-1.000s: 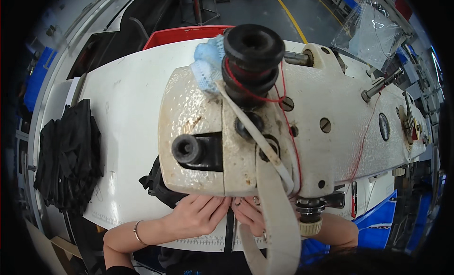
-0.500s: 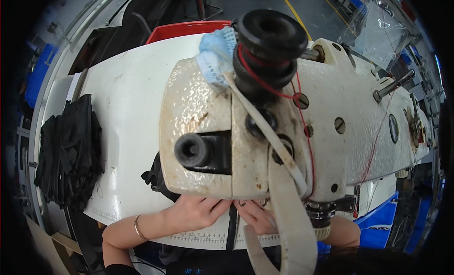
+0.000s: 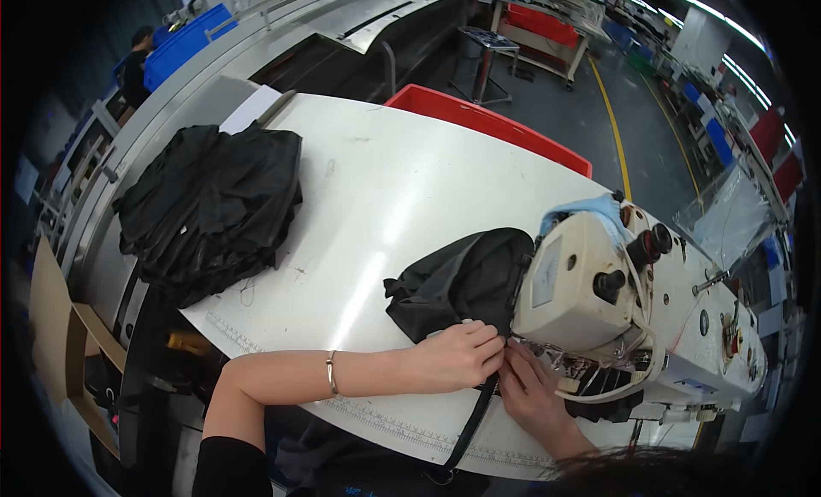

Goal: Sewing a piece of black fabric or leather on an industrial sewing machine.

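A black fabric piece (image 3: 457, 279) lies bunched on the table against the left side of the white sewing machine's head (image 3: 564, 279). From its near edge a narrow black strip (image 3: 473, 424) runs down over the table's front edge. My left hand (image 3: 466, 356), a bracelet on its wrist, is closed with bent fingers on the near edge of the fabric, where the strip meets it. Right beside it, below the machine head, my right hand (image 3: 532, 394) has its fingertips pressed together at the same spot on the strip. The needle and the fingertips' exact grip are hidden.
A pile of black fabric pieces (image 3: 209, 210) rests on the white table (image 3: 359, 168) at the left. Behind the far edge stands a red bin (image 3: 487, 125). An open cardboard box (image 3: 73, 352) is at the lower left. A ruler scale (image 3: 385, 424) runs along the front edge.
My view has pulled back and swung up and left, so the machine head now appears smaller and farther right. Both hands stay together at the fabric edge; the black fabric shows more fully.
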{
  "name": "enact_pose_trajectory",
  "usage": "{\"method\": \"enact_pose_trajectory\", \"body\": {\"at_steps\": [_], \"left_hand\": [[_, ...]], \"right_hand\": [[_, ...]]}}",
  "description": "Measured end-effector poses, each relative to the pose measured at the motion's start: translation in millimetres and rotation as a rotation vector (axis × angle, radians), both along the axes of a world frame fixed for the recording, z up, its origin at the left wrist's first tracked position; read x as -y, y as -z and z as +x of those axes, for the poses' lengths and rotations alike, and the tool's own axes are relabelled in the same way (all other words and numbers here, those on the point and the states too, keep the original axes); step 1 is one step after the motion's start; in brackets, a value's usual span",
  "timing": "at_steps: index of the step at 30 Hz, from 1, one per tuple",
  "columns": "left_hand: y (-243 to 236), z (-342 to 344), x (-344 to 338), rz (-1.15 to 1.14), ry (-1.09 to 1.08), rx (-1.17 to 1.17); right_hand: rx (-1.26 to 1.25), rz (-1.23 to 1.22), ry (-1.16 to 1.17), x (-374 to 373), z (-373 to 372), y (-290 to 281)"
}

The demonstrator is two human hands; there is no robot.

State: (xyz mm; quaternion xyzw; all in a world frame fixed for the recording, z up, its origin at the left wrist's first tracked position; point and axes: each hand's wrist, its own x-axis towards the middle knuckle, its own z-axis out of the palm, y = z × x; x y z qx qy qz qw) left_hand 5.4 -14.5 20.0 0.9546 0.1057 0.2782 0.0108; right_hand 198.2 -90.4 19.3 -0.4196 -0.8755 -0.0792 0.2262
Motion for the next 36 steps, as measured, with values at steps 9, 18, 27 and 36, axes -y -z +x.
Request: {"method": "enact_pose_trajectory", "body": {"at_steps": [9, 18, 27, 36], "left_hand": [[16, 0, 6, 0.064, -0.057, -0.059], [-63, -40, 37, 0.207, -0.202, -0.329], [-94, -31, 60, -0.241, 0.287, -0.519], [-16, -72, 126, -0.105, -0.048, -0.053]], "right_hand": [[-0.03, -0.133, -0.028, -3, -7, -5], [-0.125, -0.223, -0.331, 48, -19, -31], [-1.426, -1.216, 0.096, 133, -66, -22], [-0.739, -0.488, 0.031, 154, -66, -18]]}}
